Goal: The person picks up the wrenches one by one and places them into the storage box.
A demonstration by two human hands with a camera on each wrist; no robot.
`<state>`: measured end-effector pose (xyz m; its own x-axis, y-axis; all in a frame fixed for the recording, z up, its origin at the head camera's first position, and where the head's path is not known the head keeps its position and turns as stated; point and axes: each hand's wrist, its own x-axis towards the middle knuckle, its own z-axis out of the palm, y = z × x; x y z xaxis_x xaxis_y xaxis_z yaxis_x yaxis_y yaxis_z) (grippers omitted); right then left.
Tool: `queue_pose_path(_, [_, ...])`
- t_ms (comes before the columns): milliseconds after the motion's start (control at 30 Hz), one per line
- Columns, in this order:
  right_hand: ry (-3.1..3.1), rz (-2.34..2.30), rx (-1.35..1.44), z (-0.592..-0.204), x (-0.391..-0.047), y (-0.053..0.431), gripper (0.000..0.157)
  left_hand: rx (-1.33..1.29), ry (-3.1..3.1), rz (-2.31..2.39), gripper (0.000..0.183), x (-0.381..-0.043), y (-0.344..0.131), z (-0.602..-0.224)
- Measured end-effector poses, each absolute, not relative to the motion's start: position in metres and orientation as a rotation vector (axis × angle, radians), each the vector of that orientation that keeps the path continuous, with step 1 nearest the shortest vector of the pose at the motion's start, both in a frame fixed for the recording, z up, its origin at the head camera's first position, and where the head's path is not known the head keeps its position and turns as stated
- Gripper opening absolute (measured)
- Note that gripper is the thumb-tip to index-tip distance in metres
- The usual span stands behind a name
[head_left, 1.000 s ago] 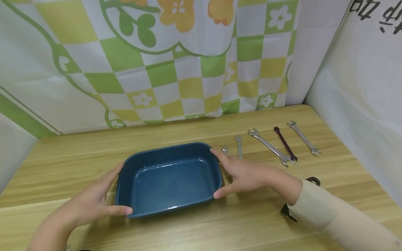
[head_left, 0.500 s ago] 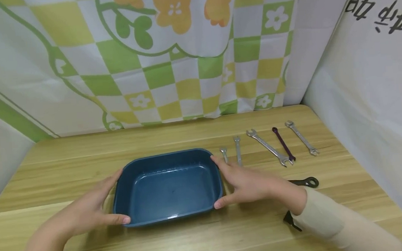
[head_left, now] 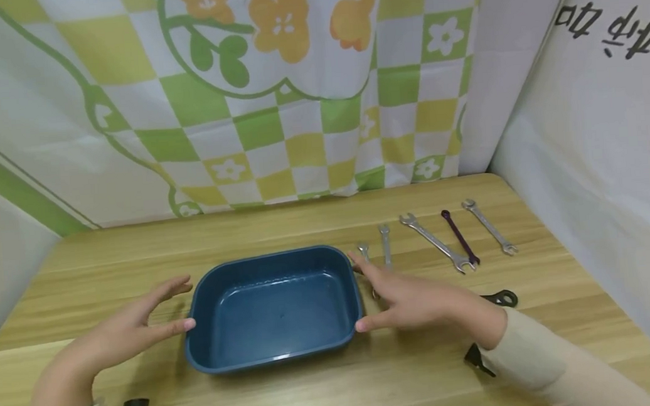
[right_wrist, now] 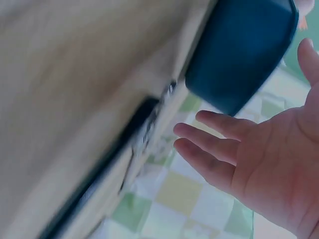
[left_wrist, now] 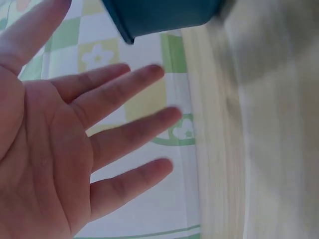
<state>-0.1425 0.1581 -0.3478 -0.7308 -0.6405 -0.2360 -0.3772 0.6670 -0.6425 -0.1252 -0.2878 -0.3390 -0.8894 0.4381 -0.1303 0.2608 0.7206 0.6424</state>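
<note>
A dark blue rectangular plastic basin [head_left: 279,319] sits on the wooden table, its inside bare. My left hand [head_left: 124,330] is beside its left end, thumb tip close to the rim. In the left wrist view the fingers [left_wrist: 124,134] are spread and straight, apart from the basin [left_wrist: 164,17]. At the other end is my right hand [head_left: 410,294], thumb and forefinger near the right rim. The right wrist view shows its palm [right_wrist: 279,159] facing the basin [right_wrist: 239,55] with fingers extended. Small silver wrenches [head_left: 386,246] lie just behind the right hand, one partly hidden by it.
Farther right lie a larger silver open-end wrench [head_left: 435,240], a purple wrench [head_left: 460,237] and another silver wrench [head_left: 489,226]. A black wrench [head_left: 501,298] is partly covered by the right forearm. A checkered cloth [head_left: 297,129] hangs behind the table [head_left: 136,247].
Both hands gripped the basin's ends as it came slightly toward me. Now they have let go, the left hand drawing away leftward and the right hand slightly rightward.
</note>
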Motion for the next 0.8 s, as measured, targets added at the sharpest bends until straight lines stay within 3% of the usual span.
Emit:
queue_pose_path(300, [2.620,-0.740,-0.827,-0.334,-0.152,0.200,0.089,0.608,2.578,0.973,0.086,-0.136,-0.295,-0.335])
queue_pose_path(533, [2.744,-0.552,-0.900,-0.335,-0.157,0.240,0.054,0.670,2.561,1.002,0.091,-0.136,-0.293,-0.336])
queue_pose_path(800, [2.712,-0.421,-0.864,-0.347,-0.147,0.269,0.037,0.680,2.496,1.035,0.097,-0.136,-0.288,-0.338])
